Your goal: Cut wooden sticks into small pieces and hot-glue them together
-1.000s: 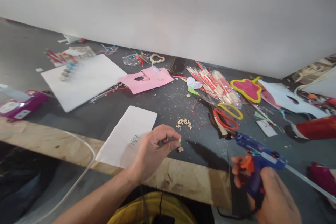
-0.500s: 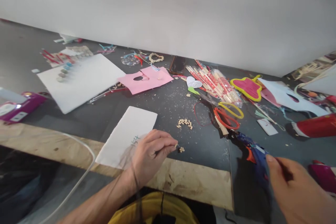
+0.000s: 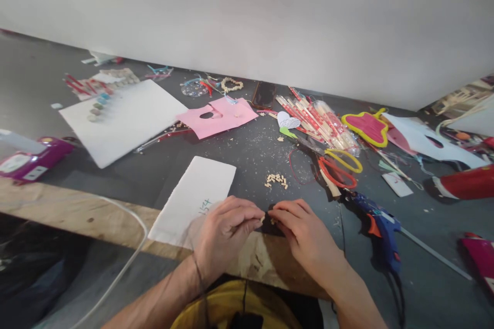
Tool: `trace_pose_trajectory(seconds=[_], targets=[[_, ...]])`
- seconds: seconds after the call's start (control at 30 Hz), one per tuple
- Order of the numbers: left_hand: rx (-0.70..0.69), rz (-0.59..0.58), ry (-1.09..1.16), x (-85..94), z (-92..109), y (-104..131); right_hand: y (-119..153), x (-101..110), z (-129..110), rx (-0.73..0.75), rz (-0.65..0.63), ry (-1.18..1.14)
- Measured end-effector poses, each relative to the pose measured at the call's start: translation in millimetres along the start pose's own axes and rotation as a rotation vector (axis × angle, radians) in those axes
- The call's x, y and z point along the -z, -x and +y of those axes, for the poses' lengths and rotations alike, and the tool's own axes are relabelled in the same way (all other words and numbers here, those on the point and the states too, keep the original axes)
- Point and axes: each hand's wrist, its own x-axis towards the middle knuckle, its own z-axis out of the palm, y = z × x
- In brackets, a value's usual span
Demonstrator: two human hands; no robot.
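My left hand (image 3: pixel 231 229) pinches a tiny pale wooden piece (image 3: pixel 263 219) between thumb and forefinger. Opposite it, my right hand (image 3: pixel 306 231) has its fingers drawn together low over the table, at a small pale cluster (image 3: pixel 273 221); its fingertips partly hide what they touch. Just beyond both hands lies a loose pile of short cut wooden bits (image 3: pixel 276 181). A white card (image 3: pixel 200 190) with green handwriting lies partly under my left hand. To the right, a blue glue gun (image 3: pixel 386 234) rests on its side, a long glue stick (image 3: pixel 434 253) sticking out of its back.
Orange-handled scissors (image 3: pixel 337 172) and wrapped chopsticks (image 3: pixel 316 121) lie beyond the right hand. Farther back are pink cut paper (image 3: pixel 216 118), a phone (image 3: pixel 263 94) and a white board (image 3: pixel 123 118). A purple power strip (image 3: pixel 42 159) is at left, a red can-like object (image 3: pixel 466 183) at right.
My right hand has let go of the glue gun, now lying on the table, and moved left beside my left hand. The left hand keeps its pinch.
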Motion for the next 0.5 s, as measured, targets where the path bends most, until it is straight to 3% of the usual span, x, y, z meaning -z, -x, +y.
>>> trace_pose_trajectory(seconds=[0.13, 0.3, 0.5], targets=[[0.02, -0.011, 0.018, -0.6, 2, 0, 4, 3, -4, -0.087, 0.061, -0.079], [0.002, -0.034, 0.007, -4.0, 10, -2, 12, 13, -21, -0.345, 0.085, -0.357], [-0.132, -0.086, -0.011, -11.8, 16, -3, 16, 20, -34, -0.371, 0.143, -0.457]])
